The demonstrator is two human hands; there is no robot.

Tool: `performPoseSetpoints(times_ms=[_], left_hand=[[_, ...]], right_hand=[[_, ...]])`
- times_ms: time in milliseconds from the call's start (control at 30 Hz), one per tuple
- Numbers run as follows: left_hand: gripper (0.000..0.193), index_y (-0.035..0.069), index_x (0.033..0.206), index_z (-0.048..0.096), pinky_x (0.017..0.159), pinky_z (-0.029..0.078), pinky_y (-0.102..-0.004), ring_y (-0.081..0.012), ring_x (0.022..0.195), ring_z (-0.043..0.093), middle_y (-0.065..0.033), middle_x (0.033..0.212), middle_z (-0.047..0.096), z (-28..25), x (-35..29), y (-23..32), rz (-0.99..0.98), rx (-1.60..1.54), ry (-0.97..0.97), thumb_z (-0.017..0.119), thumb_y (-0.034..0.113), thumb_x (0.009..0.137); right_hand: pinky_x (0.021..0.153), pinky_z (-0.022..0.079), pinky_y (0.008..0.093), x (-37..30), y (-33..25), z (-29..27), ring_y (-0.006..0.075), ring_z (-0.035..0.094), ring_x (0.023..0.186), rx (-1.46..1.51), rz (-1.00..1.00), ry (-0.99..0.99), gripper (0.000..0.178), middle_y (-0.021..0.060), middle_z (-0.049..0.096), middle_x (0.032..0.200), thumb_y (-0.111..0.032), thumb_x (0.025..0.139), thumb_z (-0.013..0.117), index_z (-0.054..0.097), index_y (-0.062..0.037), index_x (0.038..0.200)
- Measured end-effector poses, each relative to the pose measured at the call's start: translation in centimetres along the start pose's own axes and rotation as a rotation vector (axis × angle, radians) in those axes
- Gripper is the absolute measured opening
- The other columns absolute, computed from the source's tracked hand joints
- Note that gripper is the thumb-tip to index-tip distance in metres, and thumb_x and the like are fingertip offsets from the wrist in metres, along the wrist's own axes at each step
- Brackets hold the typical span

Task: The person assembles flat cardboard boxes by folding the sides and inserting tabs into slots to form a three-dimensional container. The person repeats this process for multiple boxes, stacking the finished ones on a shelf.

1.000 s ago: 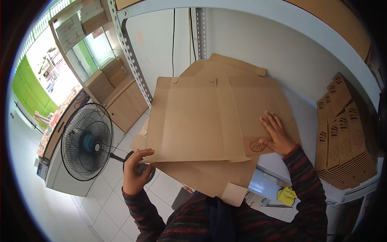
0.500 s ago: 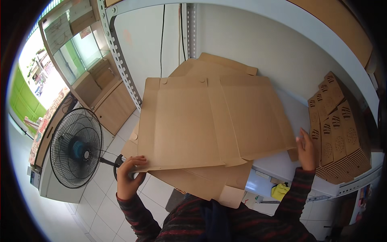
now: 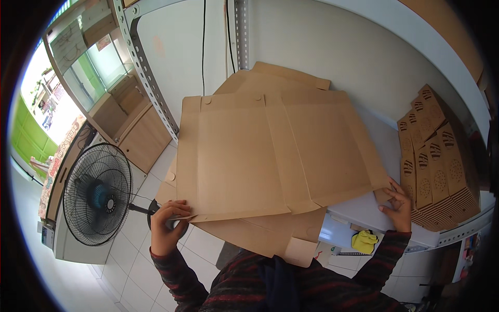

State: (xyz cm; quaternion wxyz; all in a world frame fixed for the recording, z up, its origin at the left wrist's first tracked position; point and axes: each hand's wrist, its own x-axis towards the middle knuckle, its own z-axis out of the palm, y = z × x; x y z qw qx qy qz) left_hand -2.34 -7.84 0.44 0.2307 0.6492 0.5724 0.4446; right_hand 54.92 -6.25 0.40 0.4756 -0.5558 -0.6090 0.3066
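Observation:
A large flat sheet of brown cardboard (image 3: pixel 239 156), creased like an unfolded box, lies in front of me. Its near-left corner is gripped by my left hand (image 3: pixel 169 223), fingers on top and the thumb below. At the right corner, my right hand (image 3: pixel 399 208) has its fingertips against the cardboard edge, with the thumb held apart. Beneath the top sheet, more cardboard (image 3: pixel 260 234) sticks out at an angle toward me, and another piece (image 3: pixel 270 78) shows at the back. Small round tabs sit along the far edge of the top sheet.
Folded brown printed boxes (image 3: pixel 436 166) are stacked on the white shelf (image 3: pixel 353 210) at the right. A standing fan (image 3: pixel 99 195) is on the left, near a wooden cabinet (image 3: pixel 143 135). A perforated metal post (image 3: pixel 150 78) rises beyond. Yellow cloth (image 3: pixel 365 241) lies below the shelf's front edge.
My right hand has turned and come to the cardboard's right corner, its fingers now bent against the edge. My left hand keeps its grip. The view has shifted slightly.

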Motion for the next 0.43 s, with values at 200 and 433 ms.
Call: performPoseSetpoints(times_ms=[200, 433], left_hand=[[0.016, -0.001, 0.077, 0.064, 0.1, 0.042, -0.0415, -0.03, 0.103, 0.064, -0.0115, 0.088, 0.068, 0.3, 0.0, 0.3, -0.012, 0.013, 0.003, 0.065, -0.01, 0.065], [0.014, 0.001, 0.078, 0.065, 0.103, 0.038, -0.0443, -0.0303, 0.103, 0.065, -0.0113, 0.089, 0.069, 0.2, -0.1, 0.5, -0.022, 0.026, -0.001, 0.066, -0.008, 0.066]], right_hand=[[0.092, 0.049, 0.03, 0.9, 1.6, -1.0, 0.0199, 0.057, 0.115, -0.061, 0.021, 0.132, 0.028, 0.0137, 0.058, 0.126, 0.011, 0.083, 0.059, 0.061, 0.0043, 0.11], [0.095, 0.046, 0.0294, 4.8, -2.1, 0.0, 0.0196, 0.062, 0.101, -0.37, 0.25, 0.123, 0.022, 0.0121, 0.066, 0.111, -0.008, 0.093, 0.059, 0.059, -0.0038, 0.115]])
